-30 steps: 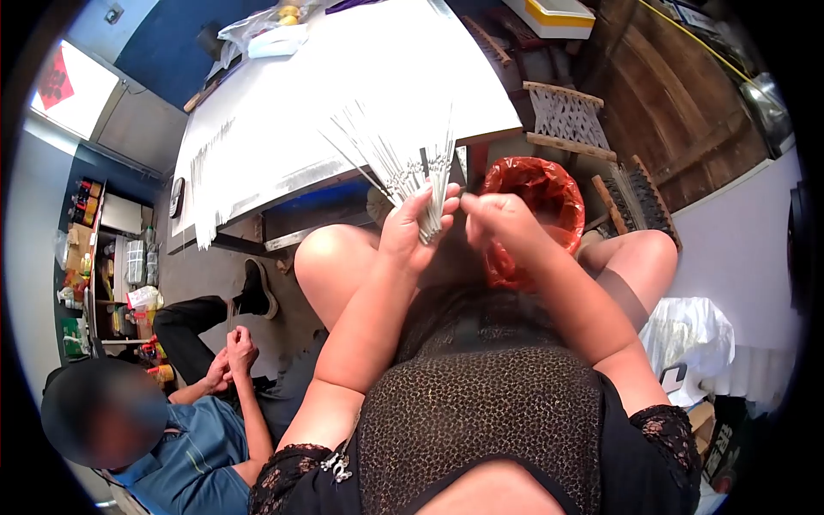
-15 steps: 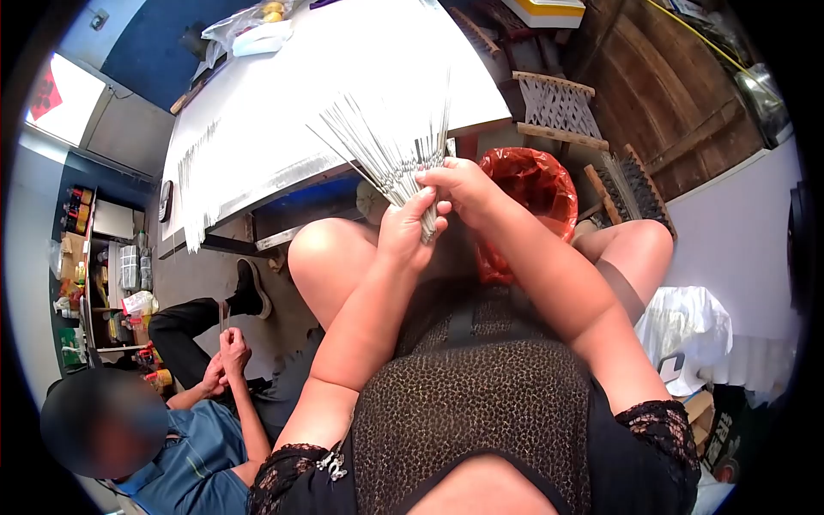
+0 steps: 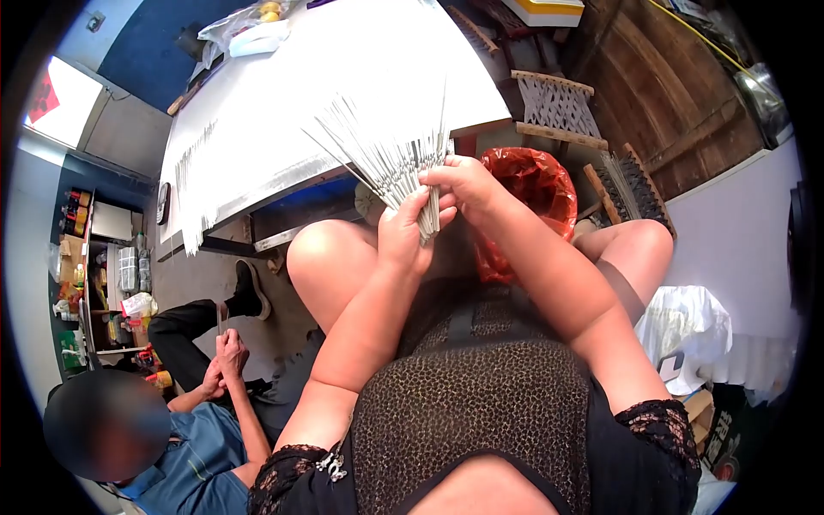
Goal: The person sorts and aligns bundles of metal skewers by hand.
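Remotely, I see the left hand (image 3: 405, 227) clamped around the bundle of thin strands (image 3: 390, 176), which fans toward the white table (image 3: 343, 51); the right hand (image 3: 463, 182) touches its side, though I cannot tell if it pinches; a loosened left grip, or crossed strands catching, could spill some near the red-lined bin (image 3: 566, 197).

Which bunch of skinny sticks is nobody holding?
The loose bunch on the white table. The left hand grips the fanned bunch, with the right hand on it; the coworker's hands hold the small bunch.
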A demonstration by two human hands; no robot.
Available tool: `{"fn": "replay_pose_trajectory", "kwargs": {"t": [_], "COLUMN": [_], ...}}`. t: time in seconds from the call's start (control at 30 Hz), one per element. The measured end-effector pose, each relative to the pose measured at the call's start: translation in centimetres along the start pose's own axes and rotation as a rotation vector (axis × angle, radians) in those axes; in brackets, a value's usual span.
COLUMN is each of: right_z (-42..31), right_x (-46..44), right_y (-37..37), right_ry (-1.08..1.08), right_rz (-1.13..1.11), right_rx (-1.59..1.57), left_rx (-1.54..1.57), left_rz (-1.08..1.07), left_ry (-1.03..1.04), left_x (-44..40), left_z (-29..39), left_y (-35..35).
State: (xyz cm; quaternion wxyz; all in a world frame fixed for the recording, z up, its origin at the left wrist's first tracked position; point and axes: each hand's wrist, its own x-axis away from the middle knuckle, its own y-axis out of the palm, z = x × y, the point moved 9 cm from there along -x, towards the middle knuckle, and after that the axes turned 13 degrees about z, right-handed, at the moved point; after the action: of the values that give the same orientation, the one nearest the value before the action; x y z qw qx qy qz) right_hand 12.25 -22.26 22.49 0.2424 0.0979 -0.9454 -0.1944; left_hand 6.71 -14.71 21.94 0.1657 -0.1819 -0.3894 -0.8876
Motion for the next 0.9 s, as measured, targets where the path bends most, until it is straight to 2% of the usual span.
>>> {"fn": "replay_pose_trajectory", "kwargs": {"t": [0.9], "right_z": [-0.1], "right_x": [0.3], "right_y": [0.2], "right_ry": [0.026], "right_rz": [-0.013], "right_rx": [0.043], "left_rx": [-0.026], "left_rz": [0.040], "left_ry": [0.037], "left_x": [0.4], "left_z": [0.2], "left_y": [0.3]}}
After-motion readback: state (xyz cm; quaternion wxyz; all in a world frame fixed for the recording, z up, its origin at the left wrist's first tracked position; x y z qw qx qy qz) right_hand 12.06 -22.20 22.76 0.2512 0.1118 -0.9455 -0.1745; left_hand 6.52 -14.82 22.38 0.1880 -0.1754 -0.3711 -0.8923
